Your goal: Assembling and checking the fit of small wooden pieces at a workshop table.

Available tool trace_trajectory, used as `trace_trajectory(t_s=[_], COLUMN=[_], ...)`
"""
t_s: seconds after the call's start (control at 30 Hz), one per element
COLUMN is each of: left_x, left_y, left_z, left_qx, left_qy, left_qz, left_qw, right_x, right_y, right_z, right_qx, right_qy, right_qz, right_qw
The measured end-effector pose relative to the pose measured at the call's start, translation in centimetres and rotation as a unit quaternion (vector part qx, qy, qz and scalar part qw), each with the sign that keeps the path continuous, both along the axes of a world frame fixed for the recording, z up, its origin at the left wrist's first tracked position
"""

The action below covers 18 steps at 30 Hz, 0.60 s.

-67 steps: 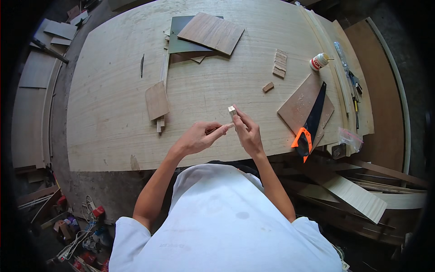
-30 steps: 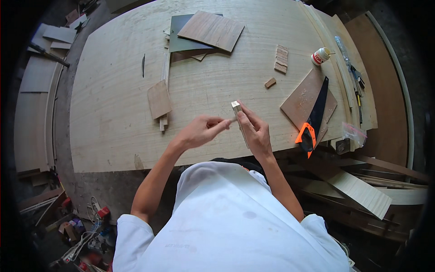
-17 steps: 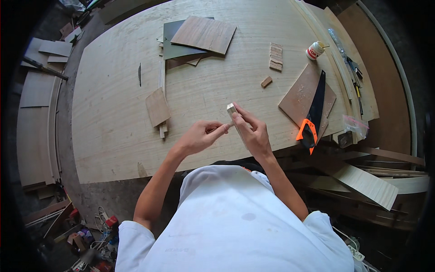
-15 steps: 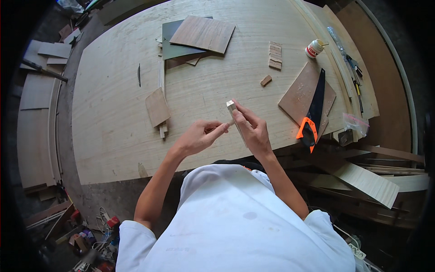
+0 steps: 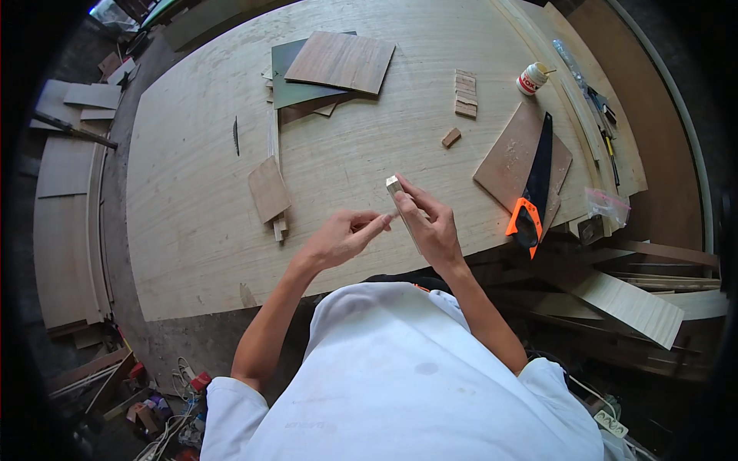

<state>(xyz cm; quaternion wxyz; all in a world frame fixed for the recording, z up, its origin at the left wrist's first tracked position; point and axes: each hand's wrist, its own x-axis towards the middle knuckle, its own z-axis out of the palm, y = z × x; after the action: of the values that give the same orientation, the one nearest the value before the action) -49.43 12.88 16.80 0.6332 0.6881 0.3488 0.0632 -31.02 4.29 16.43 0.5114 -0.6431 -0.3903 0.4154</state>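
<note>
Gripping the wooden stick (image 5: 393,186) left of the saw (image 5: 536,184) in our right hand (image 5: 433,227), we should brace it firmly, our left hand (image 5: 339,237) pinching beside it, on what we cannot tell.

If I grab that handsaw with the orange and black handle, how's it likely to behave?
The handsaw is probably handle-heavy, since its handle looks much bulkier than its tapering blade. That long blade looks thin, so it may flex a little. Pushed, the handsaw might slide easily, as it seems to lie loose on a flat brown board.
</note>
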Motion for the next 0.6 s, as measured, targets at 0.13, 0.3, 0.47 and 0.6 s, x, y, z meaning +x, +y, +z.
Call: trace_trajectory(t_s=[0.13, 0.3, 0.47, 0.6], left_x=[0.2, 0.4, 0.2, 0.4], left_y=[-0.1, -0.4, -0.3, -0.3], left_z=[-0.6, -0.1, -0.8, 0.0], left_qx=[-0.018, 0.003, -0.007, -0.003], left_qy=[-0.002, -0.019, -0.030, 0.003], left_qz=[-0.002, 0.001, 0.029, 0.008], left_qw=[1.000, 1.000, 0.999, 1.000], right_x=[0.5, 0.5, -0.5, 0.1], right_y=[-0.1, -0.4, -0.8, -0.9], right_z=[-0.6, -0.4, 0.2, -0.6], right_qx=[-0.028, -0.044, 0.022, -0.021], right_qy=[-0.005, 0.047, -0.014, 0.018], right_qz=[0.009, -0.001, -0.018, -0.010], right_qw=[1.000, 0.998, 0.999, 1.000])
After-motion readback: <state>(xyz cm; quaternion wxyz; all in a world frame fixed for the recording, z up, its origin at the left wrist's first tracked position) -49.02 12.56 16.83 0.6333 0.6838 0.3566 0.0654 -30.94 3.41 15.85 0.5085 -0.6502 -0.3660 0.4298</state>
